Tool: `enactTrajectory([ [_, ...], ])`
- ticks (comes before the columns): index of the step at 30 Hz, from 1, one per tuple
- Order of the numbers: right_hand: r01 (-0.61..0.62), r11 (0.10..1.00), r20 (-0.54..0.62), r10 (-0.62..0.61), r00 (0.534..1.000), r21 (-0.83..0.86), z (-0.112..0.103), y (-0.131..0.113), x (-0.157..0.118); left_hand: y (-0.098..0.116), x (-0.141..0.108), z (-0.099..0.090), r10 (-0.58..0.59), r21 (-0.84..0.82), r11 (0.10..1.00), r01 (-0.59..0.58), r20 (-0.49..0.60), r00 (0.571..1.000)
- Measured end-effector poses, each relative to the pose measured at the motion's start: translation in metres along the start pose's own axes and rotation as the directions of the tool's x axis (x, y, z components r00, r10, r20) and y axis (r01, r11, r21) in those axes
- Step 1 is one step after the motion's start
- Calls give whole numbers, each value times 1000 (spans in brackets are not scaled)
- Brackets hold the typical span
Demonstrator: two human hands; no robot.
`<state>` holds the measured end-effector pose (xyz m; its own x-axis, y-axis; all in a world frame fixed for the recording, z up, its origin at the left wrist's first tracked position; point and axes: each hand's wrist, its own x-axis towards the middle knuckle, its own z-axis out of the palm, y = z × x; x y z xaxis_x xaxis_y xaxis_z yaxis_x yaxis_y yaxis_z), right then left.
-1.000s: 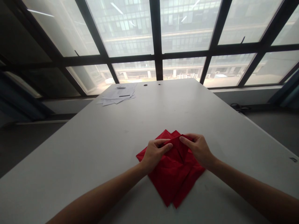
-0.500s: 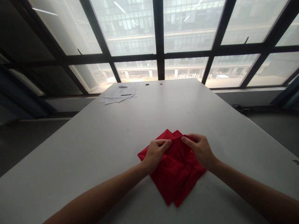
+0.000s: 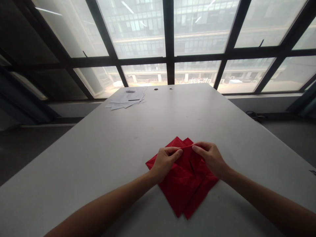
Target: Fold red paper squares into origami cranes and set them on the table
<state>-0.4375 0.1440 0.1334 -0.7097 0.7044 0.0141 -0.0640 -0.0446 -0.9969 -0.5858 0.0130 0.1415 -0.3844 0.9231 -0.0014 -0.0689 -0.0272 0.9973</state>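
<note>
A folded red sheet (image 3: 182, 186), thin and creased like cloth or soft paper, rests on the white table (image 3: 118, 141) with its corners fanned out. My left hand (image 3: 166, 162) pinches an upper fold of the red sheet between thumb and fingers. On the other side, my right hand (image 3: 210, 157) grips the same raised edge in a pinch. A short stretch of the edge runs taut between the two thumbs. Parts of the sheet beneath both hands are hidden.
Toward the far left of the table lies a pile of papers (image 3: 128, 98) with a small dark bar-shaped mark or item on it. Round holes (image 3: 156, 89) sit near the far edge. Large windows with dark frames (image 3: 170, 42) rise beyond the table.
The hands stay almost where they were, still pinching the sheet. The right hand's fingertips and the edge between the thumbs have shifted very slightly.
</note>
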Motion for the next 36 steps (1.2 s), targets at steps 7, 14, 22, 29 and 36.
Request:
enactTrajectory([
  [7,-7,998,29,9,1000,-63,1,-8,0,-5,1,-2,41,118,992,-36,-37,998],
  [14,185,937,96,-163,982,-296,4,-9,-1,5,9,-7,32,168,984,-59,160,987],
  [22,-18,995,146,33,989,-99,6,-5,-3,2,11,-9,-106,-59,993,104,-36,994],
  [29,15,981,265,38,964,-194,5,-2,-2,0,11,-10,-86,-78,994,80,-85,993],
  [36,129,949,339,-26,941,-288,-3,-1,3,4,13,-18,-151,42,988,149,68,986],
])
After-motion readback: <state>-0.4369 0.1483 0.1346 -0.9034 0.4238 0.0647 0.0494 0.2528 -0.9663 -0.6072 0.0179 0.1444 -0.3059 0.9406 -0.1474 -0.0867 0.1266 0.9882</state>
